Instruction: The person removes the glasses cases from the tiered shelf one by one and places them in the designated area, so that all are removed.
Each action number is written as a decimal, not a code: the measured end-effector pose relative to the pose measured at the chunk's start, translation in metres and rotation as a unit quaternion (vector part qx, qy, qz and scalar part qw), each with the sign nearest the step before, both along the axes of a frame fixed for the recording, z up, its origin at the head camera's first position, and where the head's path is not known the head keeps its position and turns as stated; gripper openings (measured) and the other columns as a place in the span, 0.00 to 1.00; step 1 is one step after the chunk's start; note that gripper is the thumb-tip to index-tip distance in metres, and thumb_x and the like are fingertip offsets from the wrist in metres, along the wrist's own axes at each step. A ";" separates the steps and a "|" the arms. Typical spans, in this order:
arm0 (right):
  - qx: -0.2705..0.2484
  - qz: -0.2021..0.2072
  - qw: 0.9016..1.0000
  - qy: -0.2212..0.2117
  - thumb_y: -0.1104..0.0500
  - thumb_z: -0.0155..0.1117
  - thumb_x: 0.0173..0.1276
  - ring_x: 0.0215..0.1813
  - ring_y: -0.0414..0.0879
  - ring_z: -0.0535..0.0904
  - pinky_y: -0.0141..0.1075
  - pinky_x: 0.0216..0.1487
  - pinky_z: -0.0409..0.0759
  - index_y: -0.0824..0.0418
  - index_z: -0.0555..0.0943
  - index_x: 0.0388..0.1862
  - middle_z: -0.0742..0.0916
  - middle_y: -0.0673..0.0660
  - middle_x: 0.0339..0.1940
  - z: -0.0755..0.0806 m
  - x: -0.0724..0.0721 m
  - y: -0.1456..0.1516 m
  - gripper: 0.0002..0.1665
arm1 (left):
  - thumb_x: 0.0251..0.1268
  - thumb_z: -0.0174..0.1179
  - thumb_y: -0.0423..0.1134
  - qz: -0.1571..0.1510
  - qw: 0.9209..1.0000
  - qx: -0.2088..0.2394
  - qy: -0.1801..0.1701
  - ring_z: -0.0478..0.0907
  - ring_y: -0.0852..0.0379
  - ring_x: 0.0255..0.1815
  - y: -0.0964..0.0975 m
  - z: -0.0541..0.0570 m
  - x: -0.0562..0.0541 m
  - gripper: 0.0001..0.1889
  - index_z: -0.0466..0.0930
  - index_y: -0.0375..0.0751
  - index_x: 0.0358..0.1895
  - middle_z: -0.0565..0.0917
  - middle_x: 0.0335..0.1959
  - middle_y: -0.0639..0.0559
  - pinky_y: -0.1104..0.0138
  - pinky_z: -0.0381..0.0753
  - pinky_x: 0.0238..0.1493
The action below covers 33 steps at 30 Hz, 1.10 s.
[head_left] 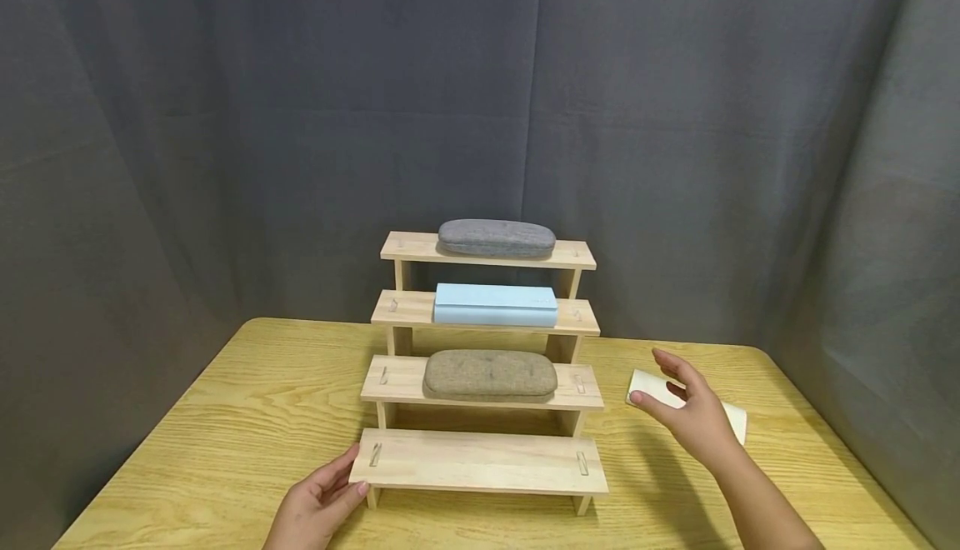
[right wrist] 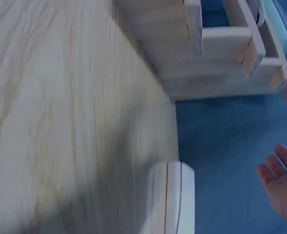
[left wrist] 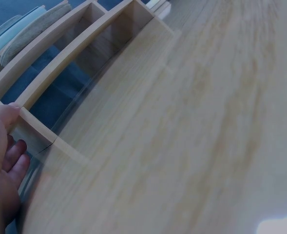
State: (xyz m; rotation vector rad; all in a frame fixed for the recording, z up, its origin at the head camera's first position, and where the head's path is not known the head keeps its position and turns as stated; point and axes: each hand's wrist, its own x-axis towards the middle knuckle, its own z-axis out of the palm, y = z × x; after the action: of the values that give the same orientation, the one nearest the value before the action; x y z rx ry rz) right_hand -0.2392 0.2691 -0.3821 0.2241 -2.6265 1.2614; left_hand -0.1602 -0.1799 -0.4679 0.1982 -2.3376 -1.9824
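Observation:
A four-tier pale wooden display stand [head_left: 480,460] stands on the table. My left hand [head_left: 317,502] holds the left end of its lowest shelf, thumb at the front corner; the left wrist view shows the other fingers curled below the thumb [left wrist: 7,114]. At the right, my right hand [head_left: 697,418] hovers over a cream-white glasses case [head_left: 649,384], thumb and fingers spread apart. The right wrist view shows space between those fingers [right wrist: 283,168] and the case [right wrist: 175,197]. My hand hides the middle of the case in the head view.
On the stand's upper tiers lie a grey fabric case [head_left: 497,237], a light blue case [head_left: 495,306] and a brown fabric case [head_left: 491,373]. The wood-grain table [head_left: 225,433] has rounded far corners. Grey curtains [head_left: 375,117] hang behind and at both sides.

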 end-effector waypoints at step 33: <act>-0.004 0.132 0.991 -0.003 0.53 0.75 0.60 0.70 0.68 0.67 0.62 0.68 0.68 0.60 0.68 0.71 0.72 0.66 0.71 0.018 -0.004 -0.083 0.42 | 0.62 0.66 0.32 -0.003 1.000 -0.005 0.011 0.81 0.54 0.55 -0.001 0.002 0.001 0.29 0.71 0.29 0.66 0.74 0.66 0.35 0.73 0.83 0.51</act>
State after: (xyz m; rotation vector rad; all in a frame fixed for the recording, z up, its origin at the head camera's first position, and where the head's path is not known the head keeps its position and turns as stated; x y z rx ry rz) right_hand -0.2437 0.1858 -0.3644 0.5832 -2.6619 1.3513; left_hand -0.1590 -0.1804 -0.4663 0.1689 -2.3373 -1.9639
